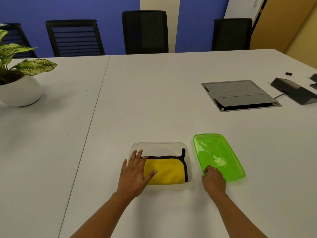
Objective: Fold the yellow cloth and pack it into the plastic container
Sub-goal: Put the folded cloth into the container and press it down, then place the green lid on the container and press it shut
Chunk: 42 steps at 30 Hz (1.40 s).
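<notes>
The yellow cloth (pixel 169 170), edged in black, lies folded inside the clear plastic container (pixel 159 144), filling its near half, with one black-trimmed corner standing up against the right wall. The container sits on the white counter (pixel 154 100), close to the person. The left hand (pixel 134 174) lies flat over the container's left end, its fingers (pixel 139 155) straight and spread, the thumb resting across the cloth's left part and the fingertips reaching toward the far rim. Just beside the container on the right lies a green lid (pixel 221 155), flat on the counter and turned at a slight angle. The right hand (pixel 214 180) is at the lid's near left corner, with curled fingers gripping that edge. Farther off, a potted plant (pixel 18 86) in a round white pot stands at the left edge of the counter. A grey cable hatch (pixel 240 95) is set into the surface on the right, with a black device (pixel 295 91) beyond it. Black chairs (pixel 145 31) line the far side in front of a blue wall.
</notes>
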Available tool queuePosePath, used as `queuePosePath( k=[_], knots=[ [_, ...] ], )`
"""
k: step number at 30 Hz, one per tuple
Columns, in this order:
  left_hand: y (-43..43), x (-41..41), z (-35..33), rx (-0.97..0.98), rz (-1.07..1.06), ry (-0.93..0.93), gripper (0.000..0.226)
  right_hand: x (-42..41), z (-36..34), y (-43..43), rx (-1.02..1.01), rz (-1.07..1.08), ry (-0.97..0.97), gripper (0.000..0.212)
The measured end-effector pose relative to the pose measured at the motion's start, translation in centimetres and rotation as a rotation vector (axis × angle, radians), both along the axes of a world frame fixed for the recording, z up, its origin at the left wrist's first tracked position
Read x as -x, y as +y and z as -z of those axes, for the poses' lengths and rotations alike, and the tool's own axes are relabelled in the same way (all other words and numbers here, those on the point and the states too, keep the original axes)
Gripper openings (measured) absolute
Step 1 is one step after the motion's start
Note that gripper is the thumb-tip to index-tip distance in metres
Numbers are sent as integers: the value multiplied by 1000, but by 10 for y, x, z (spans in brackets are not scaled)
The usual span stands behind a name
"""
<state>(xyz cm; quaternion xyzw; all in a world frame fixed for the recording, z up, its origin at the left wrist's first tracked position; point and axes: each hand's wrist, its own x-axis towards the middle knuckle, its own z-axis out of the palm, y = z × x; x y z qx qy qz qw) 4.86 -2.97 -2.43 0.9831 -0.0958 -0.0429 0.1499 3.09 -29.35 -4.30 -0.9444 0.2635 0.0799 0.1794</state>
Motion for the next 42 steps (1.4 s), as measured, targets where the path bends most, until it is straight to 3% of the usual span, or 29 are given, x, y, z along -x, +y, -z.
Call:
queuePosePath(
  k=[7, 14, 21, 25, 30, 33, 36, 42],
  knots=[
    [0, -1, 2, -3, -20, 18, 66, 0, -7, 3, -76, 44, -96, 16],
    [-2, -1, 1, 22, -64, 40, 66, -17, -50, 9, -125, 93, -424, 11],
    [0, -4, -21, 370, -129, -13, 53, -25, -107, 29, -130, -105, -804, 9],
    [8, -19, -50, 581, -233, -55, 57, -24, -139, 45, -262, -247, -923, 15],
    [22, -37, -89, 883, -326, -69, 65, -28, -168, 54, -664, -304, -921, 14],
    [25, -43, -104, 1090, -308, -30, 54, -32, -180, 56, -957, -271, -848, 25],
    [29, -45, -113, 1259, -329, 48, 38, -37, -181, 56, -1092, -186, -797, 19],
    [39, -40, -107, 1269, -417, 187, 28, -45, -164, 47, -1297, 64, -630, 14]
  ],
)
